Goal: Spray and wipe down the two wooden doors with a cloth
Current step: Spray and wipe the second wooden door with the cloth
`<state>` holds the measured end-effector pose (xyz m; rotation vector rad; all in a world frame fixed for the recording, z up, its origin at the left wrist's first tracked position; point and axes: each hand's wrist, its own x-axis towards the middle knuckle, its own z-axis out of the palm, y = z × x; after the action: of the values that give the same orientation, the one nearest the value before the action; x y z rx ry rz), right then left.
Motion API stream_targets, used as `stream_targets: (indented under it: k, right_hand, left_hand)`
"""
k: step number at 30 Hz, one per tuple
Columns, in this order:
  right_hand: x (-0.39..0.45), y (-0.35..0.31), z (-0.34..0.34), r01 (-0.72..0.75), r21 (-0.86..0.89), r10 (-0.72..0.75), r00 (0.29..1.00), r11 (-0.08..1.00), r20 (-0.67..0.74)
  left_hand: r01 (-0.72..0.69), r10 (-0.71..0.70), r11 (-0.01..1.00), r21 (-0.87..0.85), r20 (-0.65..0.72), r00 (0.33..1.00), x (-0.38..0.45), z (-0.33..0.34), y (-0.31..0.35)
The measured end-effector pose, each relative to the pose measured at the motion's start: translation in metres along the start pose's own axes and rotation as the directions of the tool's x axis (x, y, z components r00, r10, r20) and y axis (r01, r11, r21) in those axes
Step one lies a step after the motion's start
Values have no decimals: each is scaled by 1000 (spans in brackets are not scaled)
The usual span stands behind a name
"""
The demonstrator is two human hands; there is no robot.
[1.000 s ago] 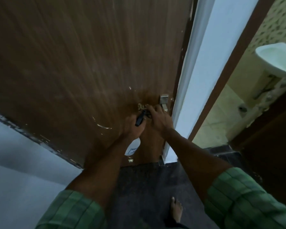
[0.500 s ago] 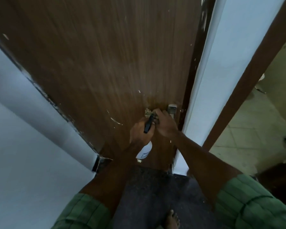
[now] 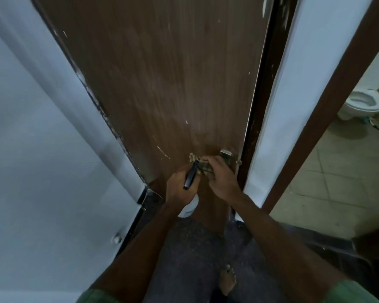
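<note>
A brown wooden door [image 3: 166,84] with pale scratches fills the middle of the view. My left hand [image 3: 179,189] is low on it, closed around a spray bottle [image 3: 189,207] with a white body and a black trigger head. My right hand [image 3: 222,178] is beside it, fingers closed on a bunched greenish cloth [image 3: 205,167] pressed against the door's brass latch [image 3: 192,158]. A metal catch [image 3: 225,154] sits just right of my fingers, near the door's edge. Most of the cloth is hidden under my hand.
A white wall [image 3: 31,149] lies to the left and a white door jamb [image 3: 278,106] to the right. Beyond a brown frame [image 3: 328,95] is a tiled bathroom floor [image 3: 337,182] with a toilet [image 3: 363,103]. My bare foot [image 3: 227,278] stands on the dark floor.
The view has swung: the door now stands more upright, and a toilet shows at right where a sink was. Both hands stay at the latch, with the bottle and the cloth still in them.
</note>
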<state>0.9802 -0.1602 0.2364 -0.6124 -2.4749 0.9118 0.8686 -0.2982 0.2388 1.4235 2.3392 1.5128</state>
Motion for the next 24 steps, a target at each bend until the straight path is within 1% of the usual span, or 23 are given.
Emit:
stream_targets:
  k: [2, 4, 6, 8, 10, 12, 14, 17, 21, 22, 24]
  right_hand:
    - [-33, -3, -3, 69, -53, -72, 996, 996, -59]
    - [-62, 1, -6, 99, -92, -109, 988, 991, -112]
    - [-83, 7, -10, 75, -83, -88, 984, 994, -155]
    - [-92, 8, -17, 57, -49, -65, 984, 997, -168]
    - [-96, 2, -18, 105, 6, -103, 985, 994, -139]
    - [-105, -9, -11, 144, 80, -135, 985, 986, -106]
    - [-116, -21, 0, 149, 175, -133, 986, 973, -102]
    - [-125, -26, 8, 201, 267, -198, 979, 943, -36]
    - [-118, -11, 2, 268, 348, -339, 927, 898, 162]
    - [-112, -6, 0, 263, 386, -354, 917, 884, 184]
    - [-102, 2, -3, 213, 449, -338, 915, 868, 219]
  left_hand:
    - [-58, 58, 998, 4, -1, 998, -16, -5, 6]
    - [-91, 91, 996, 15, 36, 995, -33, -3, 11]
    - [-75, 75, 997, -3, 65, 995, -48, 2, 19]
    - [-36, 37, 999, -40, 29, 999, -60, 7, 31]
    - [40, -45, 997, -60, -75, 996, -73, 11, 46]
    - [129, -144, 988, -89, -199, 969, -89, 13, 57]
    - [180, -201, 978, -101, -262, 944, -103, 10, 60]
    - [221, -233, 972, -75, -368, 900, -123, 5, 70]
    - [311, -238, 950, 42, -548, 802, -152, -1, 85]
    - [337, -235, 939, 67, -591, 772, -158, -3, 92]
    - [378, -194, 917, 125, -689, 698, -167, -3, 106]
